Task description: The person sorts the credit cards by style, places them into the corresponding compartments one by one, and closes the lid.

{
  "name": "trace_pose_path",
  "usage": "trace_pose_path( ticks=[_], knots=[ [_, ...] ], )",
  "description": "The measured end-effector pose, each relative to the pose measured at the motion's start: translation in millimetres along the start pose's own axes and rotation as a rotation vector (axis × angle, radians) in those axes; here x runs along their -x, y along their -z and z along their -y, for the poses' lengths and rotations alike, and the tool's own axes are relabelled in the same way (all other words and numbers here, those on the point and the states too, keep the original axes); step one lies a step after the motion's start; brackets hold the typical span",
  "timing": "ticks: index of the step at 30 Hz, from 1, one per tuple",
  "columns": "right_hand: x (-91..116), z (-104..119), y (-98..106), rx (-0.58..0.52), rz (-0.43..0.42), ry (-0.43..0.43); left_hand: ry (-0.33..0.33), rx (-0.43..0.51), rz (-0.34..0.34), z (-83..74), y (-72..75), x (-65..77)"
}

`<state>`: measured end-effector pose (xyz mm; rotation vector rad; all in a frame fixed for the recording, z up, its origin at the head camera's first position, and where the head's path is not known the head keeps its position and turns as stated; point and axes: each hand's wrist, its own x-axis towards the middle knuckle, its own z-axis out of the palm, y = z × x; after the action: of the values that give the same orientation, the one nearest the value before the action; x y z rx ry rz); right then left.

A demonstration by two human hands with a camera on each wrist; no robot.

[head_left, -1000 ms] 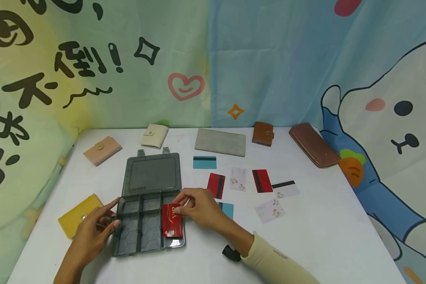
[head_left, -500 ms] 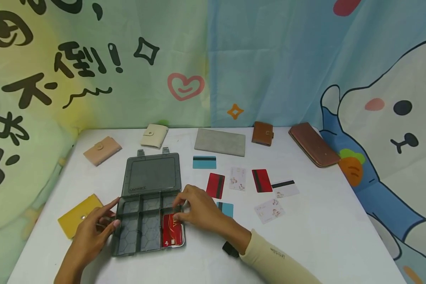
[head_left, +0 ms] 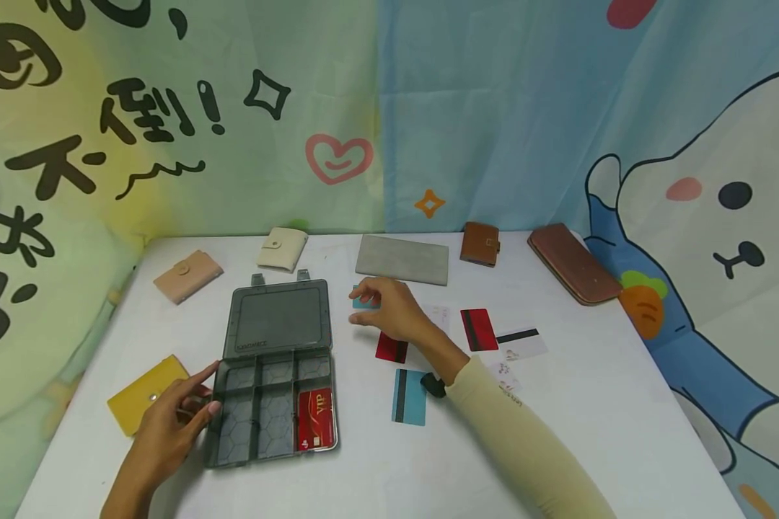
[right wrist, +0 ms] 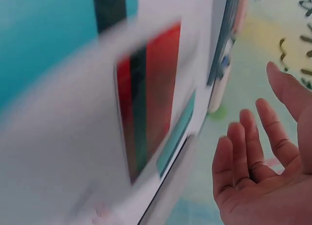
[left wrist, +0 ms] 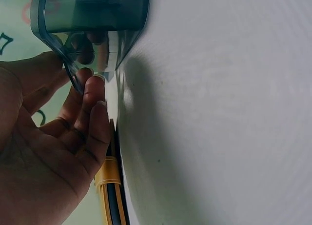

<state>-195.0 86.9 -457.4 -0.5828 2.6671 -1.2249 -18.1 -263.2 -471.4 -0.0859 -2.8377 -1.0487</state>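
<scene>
A dark translucent compartment box [head_left: 277, 459] sits on the table with its lid [head_left: 279, 317] folded back. A red VIP card [head_left: 315, 419] lies in its front right compartment. My left hand [head_left: 167, 422] touches the box's left side, forefinger and thumb spread along the edge; at the box corner [left wrist: 92, 10], the left wrist view shows its fingers loosely bent. My right hand [head_left: 389, 308], fingers spread and holding nothing, hovers over a blue card [head_left: 366, 298] and partly covers a red striped card [head_left: 391, 349] and a white patterned card [head_left: 438, 315].
Another blue card [head_left: 409, 397], a red card [head_left: 479, 329] and white cards [head_left: 522, 346] lie to the right. A yellow wallet [head_left: 146, 395] is by my left hand. Along the back are tan [head_left: 188, 277], cream [head_left: 283, 249], grey [head_left: 402, 259] and brown wallets [head_left: 480, 244], plus a long brown wallet [head_left: 574, 264].
The red VIP card went down into the front right compartment and my right hand let go. It then moved up and right over the cards. My left hand stays at the box.
</scene>
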Motion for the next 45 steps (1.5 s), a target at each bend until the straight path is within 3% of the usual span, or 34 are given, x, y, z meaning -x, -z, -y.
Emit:
trace_pose_path(
  ticks=[9, 15, 20, 27, 36, 45],
  knots=[
    [-33, -20, 12, 0.216, 0.022, -0.074, 0.008, 0.005, 0.002, 0.4, -0.9, 0.1],
    [-40, -27, 4, 0.317, 0.038, -0.12, 0.01, 0.007, -0.004, 0.4, -1.1, 0.9],
    [-42, -28, 0, 0.339, 0.017, -0.166, 0.017, 0.002, -0.002, 0.0, -1.9, 0.5],
    [-45, -29, -1, 0.296, -0.021, -0.152, 0.014, -0.006, -0.01, -0.1, -2.4, -0.1],
    [-43, -28, 3, 0.179, -0.105, -0.027, 0.011, -0.014, -0.018, -0.8, -1.5, 1.0],
    [-20, -4, 9, 0.008, -0.126, 0.054, 0.027, -0.019, -0.013, -2.1, -2.0, 0.5]
  ],
)
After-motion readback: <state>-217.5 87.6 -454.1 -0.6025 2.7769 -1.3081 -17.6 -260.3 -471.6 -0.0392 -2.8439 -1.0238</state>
